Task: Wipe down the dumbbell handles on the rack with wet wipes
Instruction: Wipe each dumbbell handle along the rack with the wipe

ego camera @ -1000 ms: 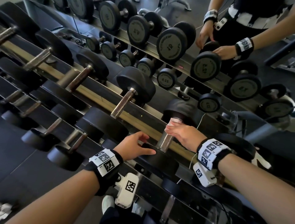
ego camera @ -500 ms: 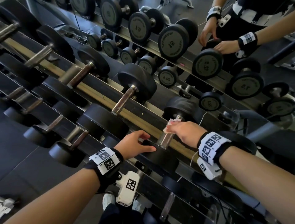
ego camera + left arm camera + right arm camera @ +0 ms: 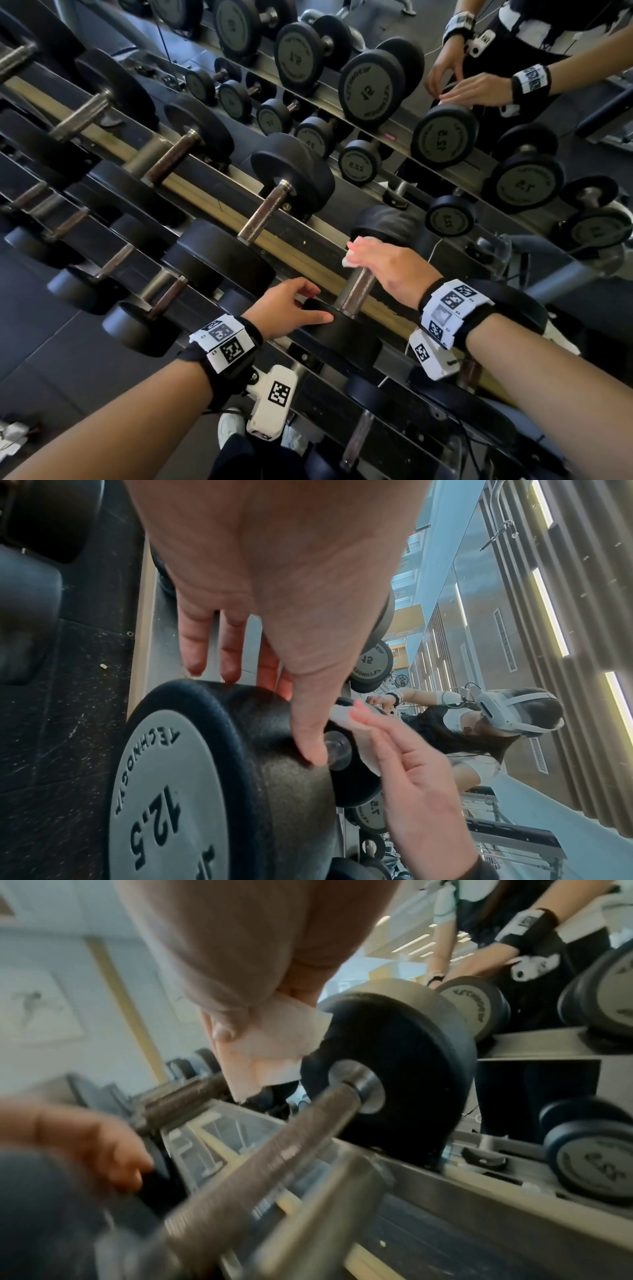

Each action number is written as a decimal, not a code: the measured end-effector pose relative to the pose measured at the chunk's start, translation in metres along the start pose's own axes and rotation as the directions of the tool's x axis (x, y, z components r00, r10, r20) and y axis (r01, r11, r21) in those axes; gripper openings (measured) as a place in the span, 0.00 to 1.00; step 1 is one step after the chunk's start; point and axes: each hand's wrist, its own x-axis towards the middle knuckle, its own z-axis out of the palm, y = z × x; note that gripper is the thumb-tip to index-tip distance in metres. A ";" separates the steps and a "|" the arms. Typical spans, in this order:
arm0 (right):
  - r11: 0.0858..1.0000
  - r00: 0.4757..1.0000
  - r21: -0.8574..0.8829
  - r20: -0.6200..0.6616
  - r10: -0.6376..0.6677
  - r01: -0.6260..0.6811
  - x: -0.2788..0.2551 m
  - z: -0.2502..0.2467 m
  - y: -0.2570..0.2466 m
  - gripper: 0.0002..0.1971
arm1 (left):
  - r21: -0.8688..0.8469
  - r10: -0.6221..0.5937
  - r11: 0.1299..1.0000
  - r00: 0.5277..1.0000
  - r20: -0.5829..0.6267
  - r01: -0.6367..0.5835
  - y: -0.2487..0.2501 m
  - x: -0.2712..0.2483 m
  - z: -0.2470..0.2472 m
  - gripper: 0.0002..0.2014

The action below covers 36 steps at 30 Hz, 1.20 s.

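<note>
On the rack (image 3: 219, 209) | right hand (image 3: 387, 270) is pinching the wipe (image 3: 354, 255) at the handle's (image 3: 356, 291) 1 o'clock end | handle is running 7 to 1 | left hand (image 3: 284, 308) is lying flat, holding the near weight (image 3: 346, 334)

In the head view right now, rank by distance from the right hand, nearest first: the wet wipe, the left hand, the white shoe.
1. wet wipe: in the right hand itself, on the handle.
2. left hand: lower left, on the near weight.
3. white shoe: bottom, on the floor.
</note>
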 end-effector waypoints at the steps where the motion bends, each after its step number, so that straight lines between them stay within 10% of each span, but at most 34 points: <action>1: 0.991 0.994 -0.130 0.112 -0.008 0.023 -0.001 0.003 -0.002 0.24 | -0.002 0.000 1.000 1.000 -0.001 0.000 0.000 0.000 0.000 0.27; 4: 0.955 0.942 -0.294 0.330 0.066 0.036 -0.003 0.011 -0.002 0.28 | -0.007 0.001 1.000 1.000 -0.003 -0.001 0.000 0.000 0.000 0.27; 9: 0.982 0.978 -0.165 0.170 0.123 -0.095 -0.010 0.023 -0.016 0.24 | -0.007 -0.005 1.000 1.000 0.002 0.005 0.000 0.000 0.000 0.27; 15: 0.996 0.950 -0.088 0.310 0.045 -0.019 -0.009 0.025 -0.012 0.23 | 0.006 -0.007 1.000 1.000 0.002 0.007 0.001 0.000 0.000 0.26; 19: 0.980 0.982 0.072 -0.001 0.188 -0.187 -0.003 0.006 0.007 0.20 | 0.002 -0.008 1.000 1.000 0.006 0.008 0.003 0.000 -0.001 0.25; 29: 0.999 0.974 0.016 0.225 0.031 -0.036 -0.031 0.037 -0.012 0.23 | 0.012 -0.004 1.000 1.000 0.001 0.004 0.007 -0.003 -0.002 0.27; 36: 0.935 0.955 0.305 -0.174 0.240 -0.180 -0.021 0.004 0.000 0.21 | 0.012 -0.020 1.000 1.000 0.019 0.020 0.008 -0.003 -0.003 0.25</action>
